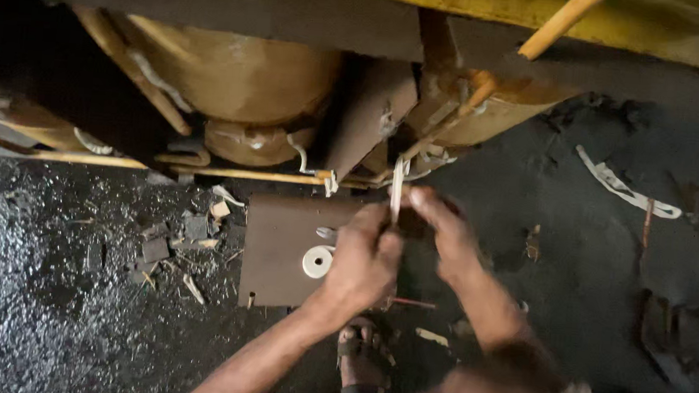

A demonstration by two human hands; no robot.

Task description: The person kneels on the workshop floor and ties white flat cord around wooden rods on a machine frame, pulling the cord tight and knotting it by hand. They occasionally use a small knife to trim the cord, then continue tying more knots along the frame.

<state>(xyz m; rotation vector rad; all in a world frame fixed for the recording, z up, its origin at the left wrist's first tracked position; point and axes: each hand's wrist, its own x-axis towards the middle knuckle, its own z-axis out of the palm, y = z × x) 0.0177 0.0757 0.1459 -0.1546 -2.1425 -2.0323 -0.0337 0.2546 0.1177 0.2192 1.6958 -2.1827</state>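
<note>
We've got both hands pinched on a thin white cloth strip point(397, 194) hanging from the knot of ties under the machine. Left hand point(363, 262) closed round its lower part, fingers curled, knuckles up, forearm running in from bottom centre. Right hand point(440, 226) w/ thumb & fingertips nipping the strip just beside the left, wrist bent, forearm coming in from lower right. Strip sits upright btwn the two hands, top end near a thin yellowish horizontal rod point(202, 169).

No labels or signs legible. Just left of our left hand: small white round tape roll point(317, 260) lying on a flat brown square board point(279, 245) on the dark wet floor point(35, 280). Above, two tan rounded drums point(234, 75) under a yellow beam point(629, 23). Another white strip point(626, 190) lies on the floor well apart, at right. Sandalled foot point(363, 357) below the hands.
</note>
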